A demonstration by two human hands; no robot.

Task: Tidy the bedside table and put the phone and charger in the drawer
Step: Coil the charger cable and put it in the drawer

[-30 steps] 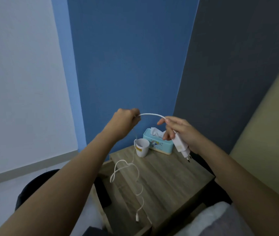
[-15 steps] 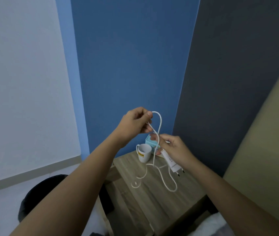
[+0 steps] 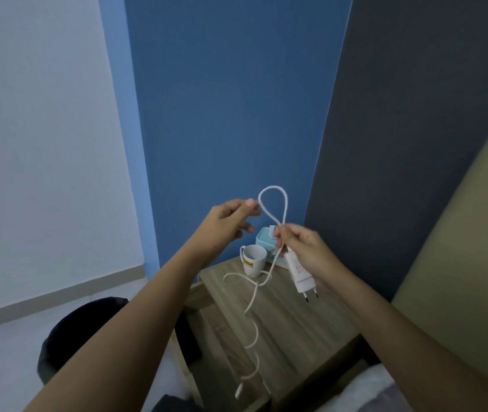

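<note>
The cable [image 3: 255,295] tail hangs over the tabletop [image 3: 296,328]. The right hand [image 3: 302,248] grips the charger [image 3: 300,273] (prongs down), now pinching a fresh loop. The left hand [image 3: 231,218] has released, half-open: coiling underway, drawer pending.

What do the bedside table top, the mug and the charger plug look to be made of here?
Bedside table: wood or a wood-look laminate, matte, with grey-brown grain streaks; which one, I cannot tell. Mug: probably glazed ceramic, white and smooth, with a yellow label. Charger plug: white moulded plastic, slightly glossy, with two dark-tipped pins.
</note>
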